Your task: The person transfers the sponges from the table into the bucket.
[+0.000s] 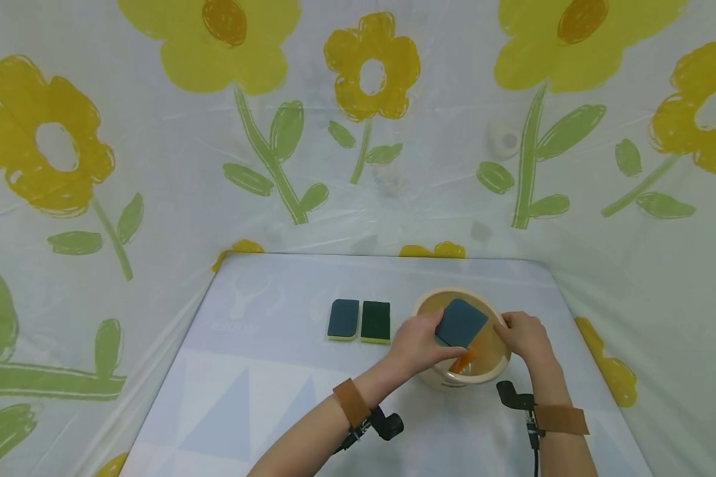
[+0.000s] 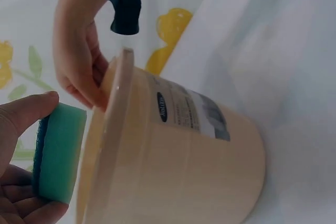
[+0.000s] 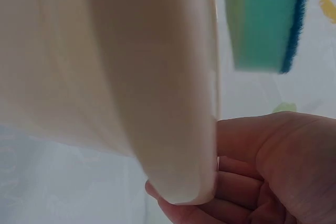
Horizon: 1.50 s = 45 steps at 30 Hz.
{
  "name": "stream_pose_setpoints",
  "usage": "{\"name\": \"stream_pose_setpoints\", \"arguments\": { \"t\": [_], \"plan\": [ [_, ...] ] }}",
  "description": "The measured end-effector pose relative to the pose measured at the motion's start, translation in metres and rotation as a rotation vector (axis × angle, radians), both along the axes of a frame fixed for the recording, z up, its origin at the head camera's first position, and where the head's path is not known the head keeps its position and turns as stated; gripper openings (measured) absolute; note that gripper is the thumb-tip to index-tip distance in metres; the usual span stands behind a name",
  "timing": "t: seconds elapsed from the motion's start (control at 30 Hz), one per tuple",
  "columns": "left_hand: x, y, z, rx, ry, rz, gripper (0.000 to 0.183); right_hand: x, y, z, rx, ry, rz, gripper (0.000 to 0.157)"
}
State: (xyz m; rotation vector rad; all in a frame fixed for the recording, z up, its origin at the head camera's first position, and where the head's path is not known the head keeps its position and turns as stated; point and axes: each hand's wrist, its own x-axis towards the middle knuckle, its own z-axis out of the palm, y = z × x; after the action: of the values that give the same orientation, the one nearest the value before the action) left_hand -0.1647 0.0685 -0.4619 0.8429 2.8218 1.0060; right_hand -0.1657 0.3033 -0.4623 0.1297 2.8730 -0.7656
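My left hand grips a sponge with a dark blue scouring face and a green foam body, over the mouth of a cream plastic bucket. In the left wrist view the sponge sits between thumb and fingers, just outside the rim. The right hand holds the bucket's right rim; in the right wrist view its fingers curl round the rim edge. Inside the bucket an orange thing shows, partly hidden by the left hand.
Left of the bucket, a blue-topped sponge and a dark green-topped sponge lie side by side on the white table. A flowered curtain hangs behind and along both sides. A label is stuck to the bucket's wall.
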Motion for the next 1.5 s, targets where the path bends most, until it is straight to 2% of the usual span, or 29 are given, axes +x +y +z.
{"name": "stream_pose_setpoints", "arguments": {
  "t": [0.2,0.37,0.6,0.8,1.0,1.2,1.5],
  "plan": [
    [-0.002,0.01,-0.013,-0.076,0.009,0.036,0.073,0.0,0.0,0.0,0.0,0.015,0.006,0.024],
    [-0.002,0.015,-0.019,-0.145,0.023,0.035,0.081,0.0,0.001,-0.003,0.008,0.023,0.006,0.024],
    [0.0,0.012,-0.021,-0.227,0.123,0.027,0.095,-0.001,0.001,-0.003,0.007,0.017,0.0,0.026],
    [0.002,0.008,-0.022,-0.19,0.187,0.024,0.1,-0.002,0.002,-0.004,0.021,0.027,0.006,0.027],
    [0.003,0.001,-0.019,-0.119,0.204,0.023,0.097,-0.002,0.002,-0.005,0.015,0.01,-0.003,0.029],
    [-0.001,-0.009,-0.014,-0.045,0.171,0.036,0.092,-0.001,0.001,-0.005,0.011,0.004,-0.007,0.03],
    [-0.008,-0.031,-0.007,0.027,0.06,0.113,0.093,-0.002,0.002,-0.007,0.017,0.019,-0.008,0.029]
  ]
}}
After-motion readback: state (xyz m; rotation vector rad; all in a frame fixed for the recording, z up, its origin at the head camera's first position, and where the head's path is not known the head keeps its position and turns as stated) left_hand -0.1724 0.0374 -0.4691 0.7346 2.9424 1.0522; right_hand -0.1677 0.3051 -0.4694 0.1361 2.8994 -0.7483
